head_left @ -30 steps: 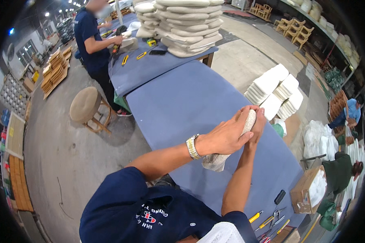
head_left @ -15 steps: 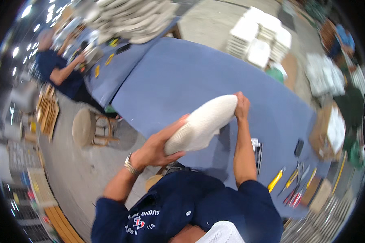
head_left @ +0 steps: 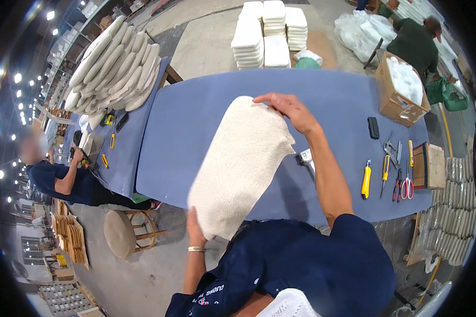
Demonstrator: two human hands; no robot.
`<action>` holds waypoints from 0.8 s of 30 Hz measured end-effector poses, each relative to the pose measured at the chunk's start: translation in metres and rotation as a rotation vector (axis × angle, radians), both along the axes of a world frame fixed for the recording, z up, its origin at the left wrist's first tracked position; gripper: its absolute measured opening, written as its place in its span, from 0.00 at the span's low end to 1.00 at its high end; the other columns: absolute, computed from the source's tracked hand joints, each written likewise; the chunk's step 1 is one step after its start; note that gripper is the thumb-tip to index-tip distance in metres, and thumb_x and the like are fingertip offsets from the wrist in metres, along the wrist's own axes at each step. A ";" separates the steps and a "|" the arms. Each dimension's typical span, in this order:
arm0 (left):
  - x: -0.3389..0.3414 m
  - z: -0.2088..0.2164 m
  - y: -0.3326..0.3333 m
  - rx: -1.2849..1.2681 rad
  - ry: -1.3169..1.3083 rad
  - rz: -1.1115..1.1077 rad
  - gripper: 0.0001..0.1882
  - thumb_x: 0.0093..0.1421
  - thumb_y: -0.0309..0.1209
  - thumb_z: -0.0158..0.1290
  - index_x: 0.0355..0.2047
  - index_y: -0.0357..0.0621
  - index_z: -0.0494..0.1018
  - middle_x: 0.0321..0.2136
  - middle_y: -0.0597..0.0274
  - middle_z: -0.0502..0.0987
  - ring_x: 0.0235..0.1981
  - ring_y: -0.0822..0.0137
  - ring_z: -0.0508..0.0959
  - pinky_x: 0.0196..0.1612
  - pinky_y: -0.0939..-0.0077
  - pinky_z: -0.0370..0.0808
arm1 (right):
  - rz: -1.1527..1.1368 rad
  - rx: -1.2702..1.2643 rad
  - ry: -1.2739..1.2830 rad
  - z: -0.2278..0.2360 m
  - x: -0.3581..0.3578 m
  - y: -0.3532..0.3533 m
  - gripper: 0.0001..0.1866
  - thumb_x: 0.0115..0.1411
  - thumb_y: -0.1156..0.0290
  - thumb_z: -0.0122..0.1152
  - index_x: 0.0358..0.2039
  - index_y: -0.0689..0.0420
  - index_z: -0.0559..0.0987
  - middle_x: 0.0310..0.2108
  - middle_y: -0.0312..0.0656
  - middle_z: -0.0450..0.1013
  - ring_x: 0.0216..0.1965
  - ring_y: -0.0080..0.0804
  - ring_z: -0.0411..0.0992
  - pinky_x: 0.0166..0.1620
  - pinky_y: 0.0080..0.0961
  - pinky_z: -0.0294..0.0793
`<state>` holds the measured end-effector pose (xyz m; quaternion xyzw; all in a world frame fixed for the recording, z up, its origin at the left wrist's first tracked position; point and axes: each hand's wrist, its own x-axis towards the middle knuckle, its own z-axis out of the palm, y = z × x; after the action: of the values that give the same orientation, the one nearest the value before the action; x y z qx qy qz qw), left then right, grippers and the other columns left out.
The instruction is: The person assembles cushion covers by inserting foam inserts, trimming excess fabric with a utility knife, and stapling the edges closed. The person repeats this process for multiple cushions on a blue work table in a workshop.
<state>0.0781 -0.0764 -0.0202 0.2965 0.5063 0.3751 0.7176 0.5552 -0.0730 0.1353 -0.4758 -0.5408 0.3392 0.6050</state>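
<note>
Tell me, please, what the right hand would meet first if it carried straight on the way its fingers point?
The right hand points left across the top edge of the white cushion. Going on, it would probably cross bare blue table toward the stacked cushions; depth is unclear.

The right arm stretches forward over the worktop, its right hand (head_left: 285, 107) palm down with fingers curled closed. The left arm is bent low at the near edge, the left hand (head_left: 195, 228) gripping upward.
</note>
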 end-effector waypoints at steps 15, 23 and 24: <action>0.200 0.165 0.015 1.187 0.227 -0.535 0.40 0.69 0.39 0.55 0.74 0.37 0.50 0.70 0.43 0.61 0.71 0.51 0.61 0.70 0.61 0.61 | -0.451 0.095 -0.266 0.039 -0.058 0.029 0.24 0.74 0.57 0.47 0.35 0.58 0.87 0.26 0.38 0.64 0.31 0.32 0.67 0.38 0.29 0.67; 0.238 0.130 0.061 1.166 0.294 -0.336 0.19 0.66 0.28 0.56 0.56 0.36 0.75 0.39 0.51 0.83 0.39 0.63 0.82 0.42 0.67 0.80 | -0.411 0.365 -0.460 0.031 -0.052 -0.013 0.22 0.59 0.69 0.62 0.55 0.55 0.81 0.54 0.48 0.73 0.57 0.45 0.72 0.60 0.39 0.72; 0.222 0.080 0.095 1.402 0.120 -0.339 0.17 0.64 0.27 0.58 0.52 0.34 0.76 0.38 0.59 0.83 0.39 0.69 0.81 0.41 0.68 0.79 | -0.399 0.386 -0.628 0.027 -0.057 -0.008 0.26 0.56 0.71 0.63 0.57 0.51 0.80 0.63 0.45 0.69 0.64 0.48 0.66 0.67 0.44 0.64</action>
<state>0.2996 0.0190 0.0596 0.7816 0.1322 0.4784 0.3779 0.4979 -0.0805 0.1623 -0.5293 -0.6500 -0.0540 0.5426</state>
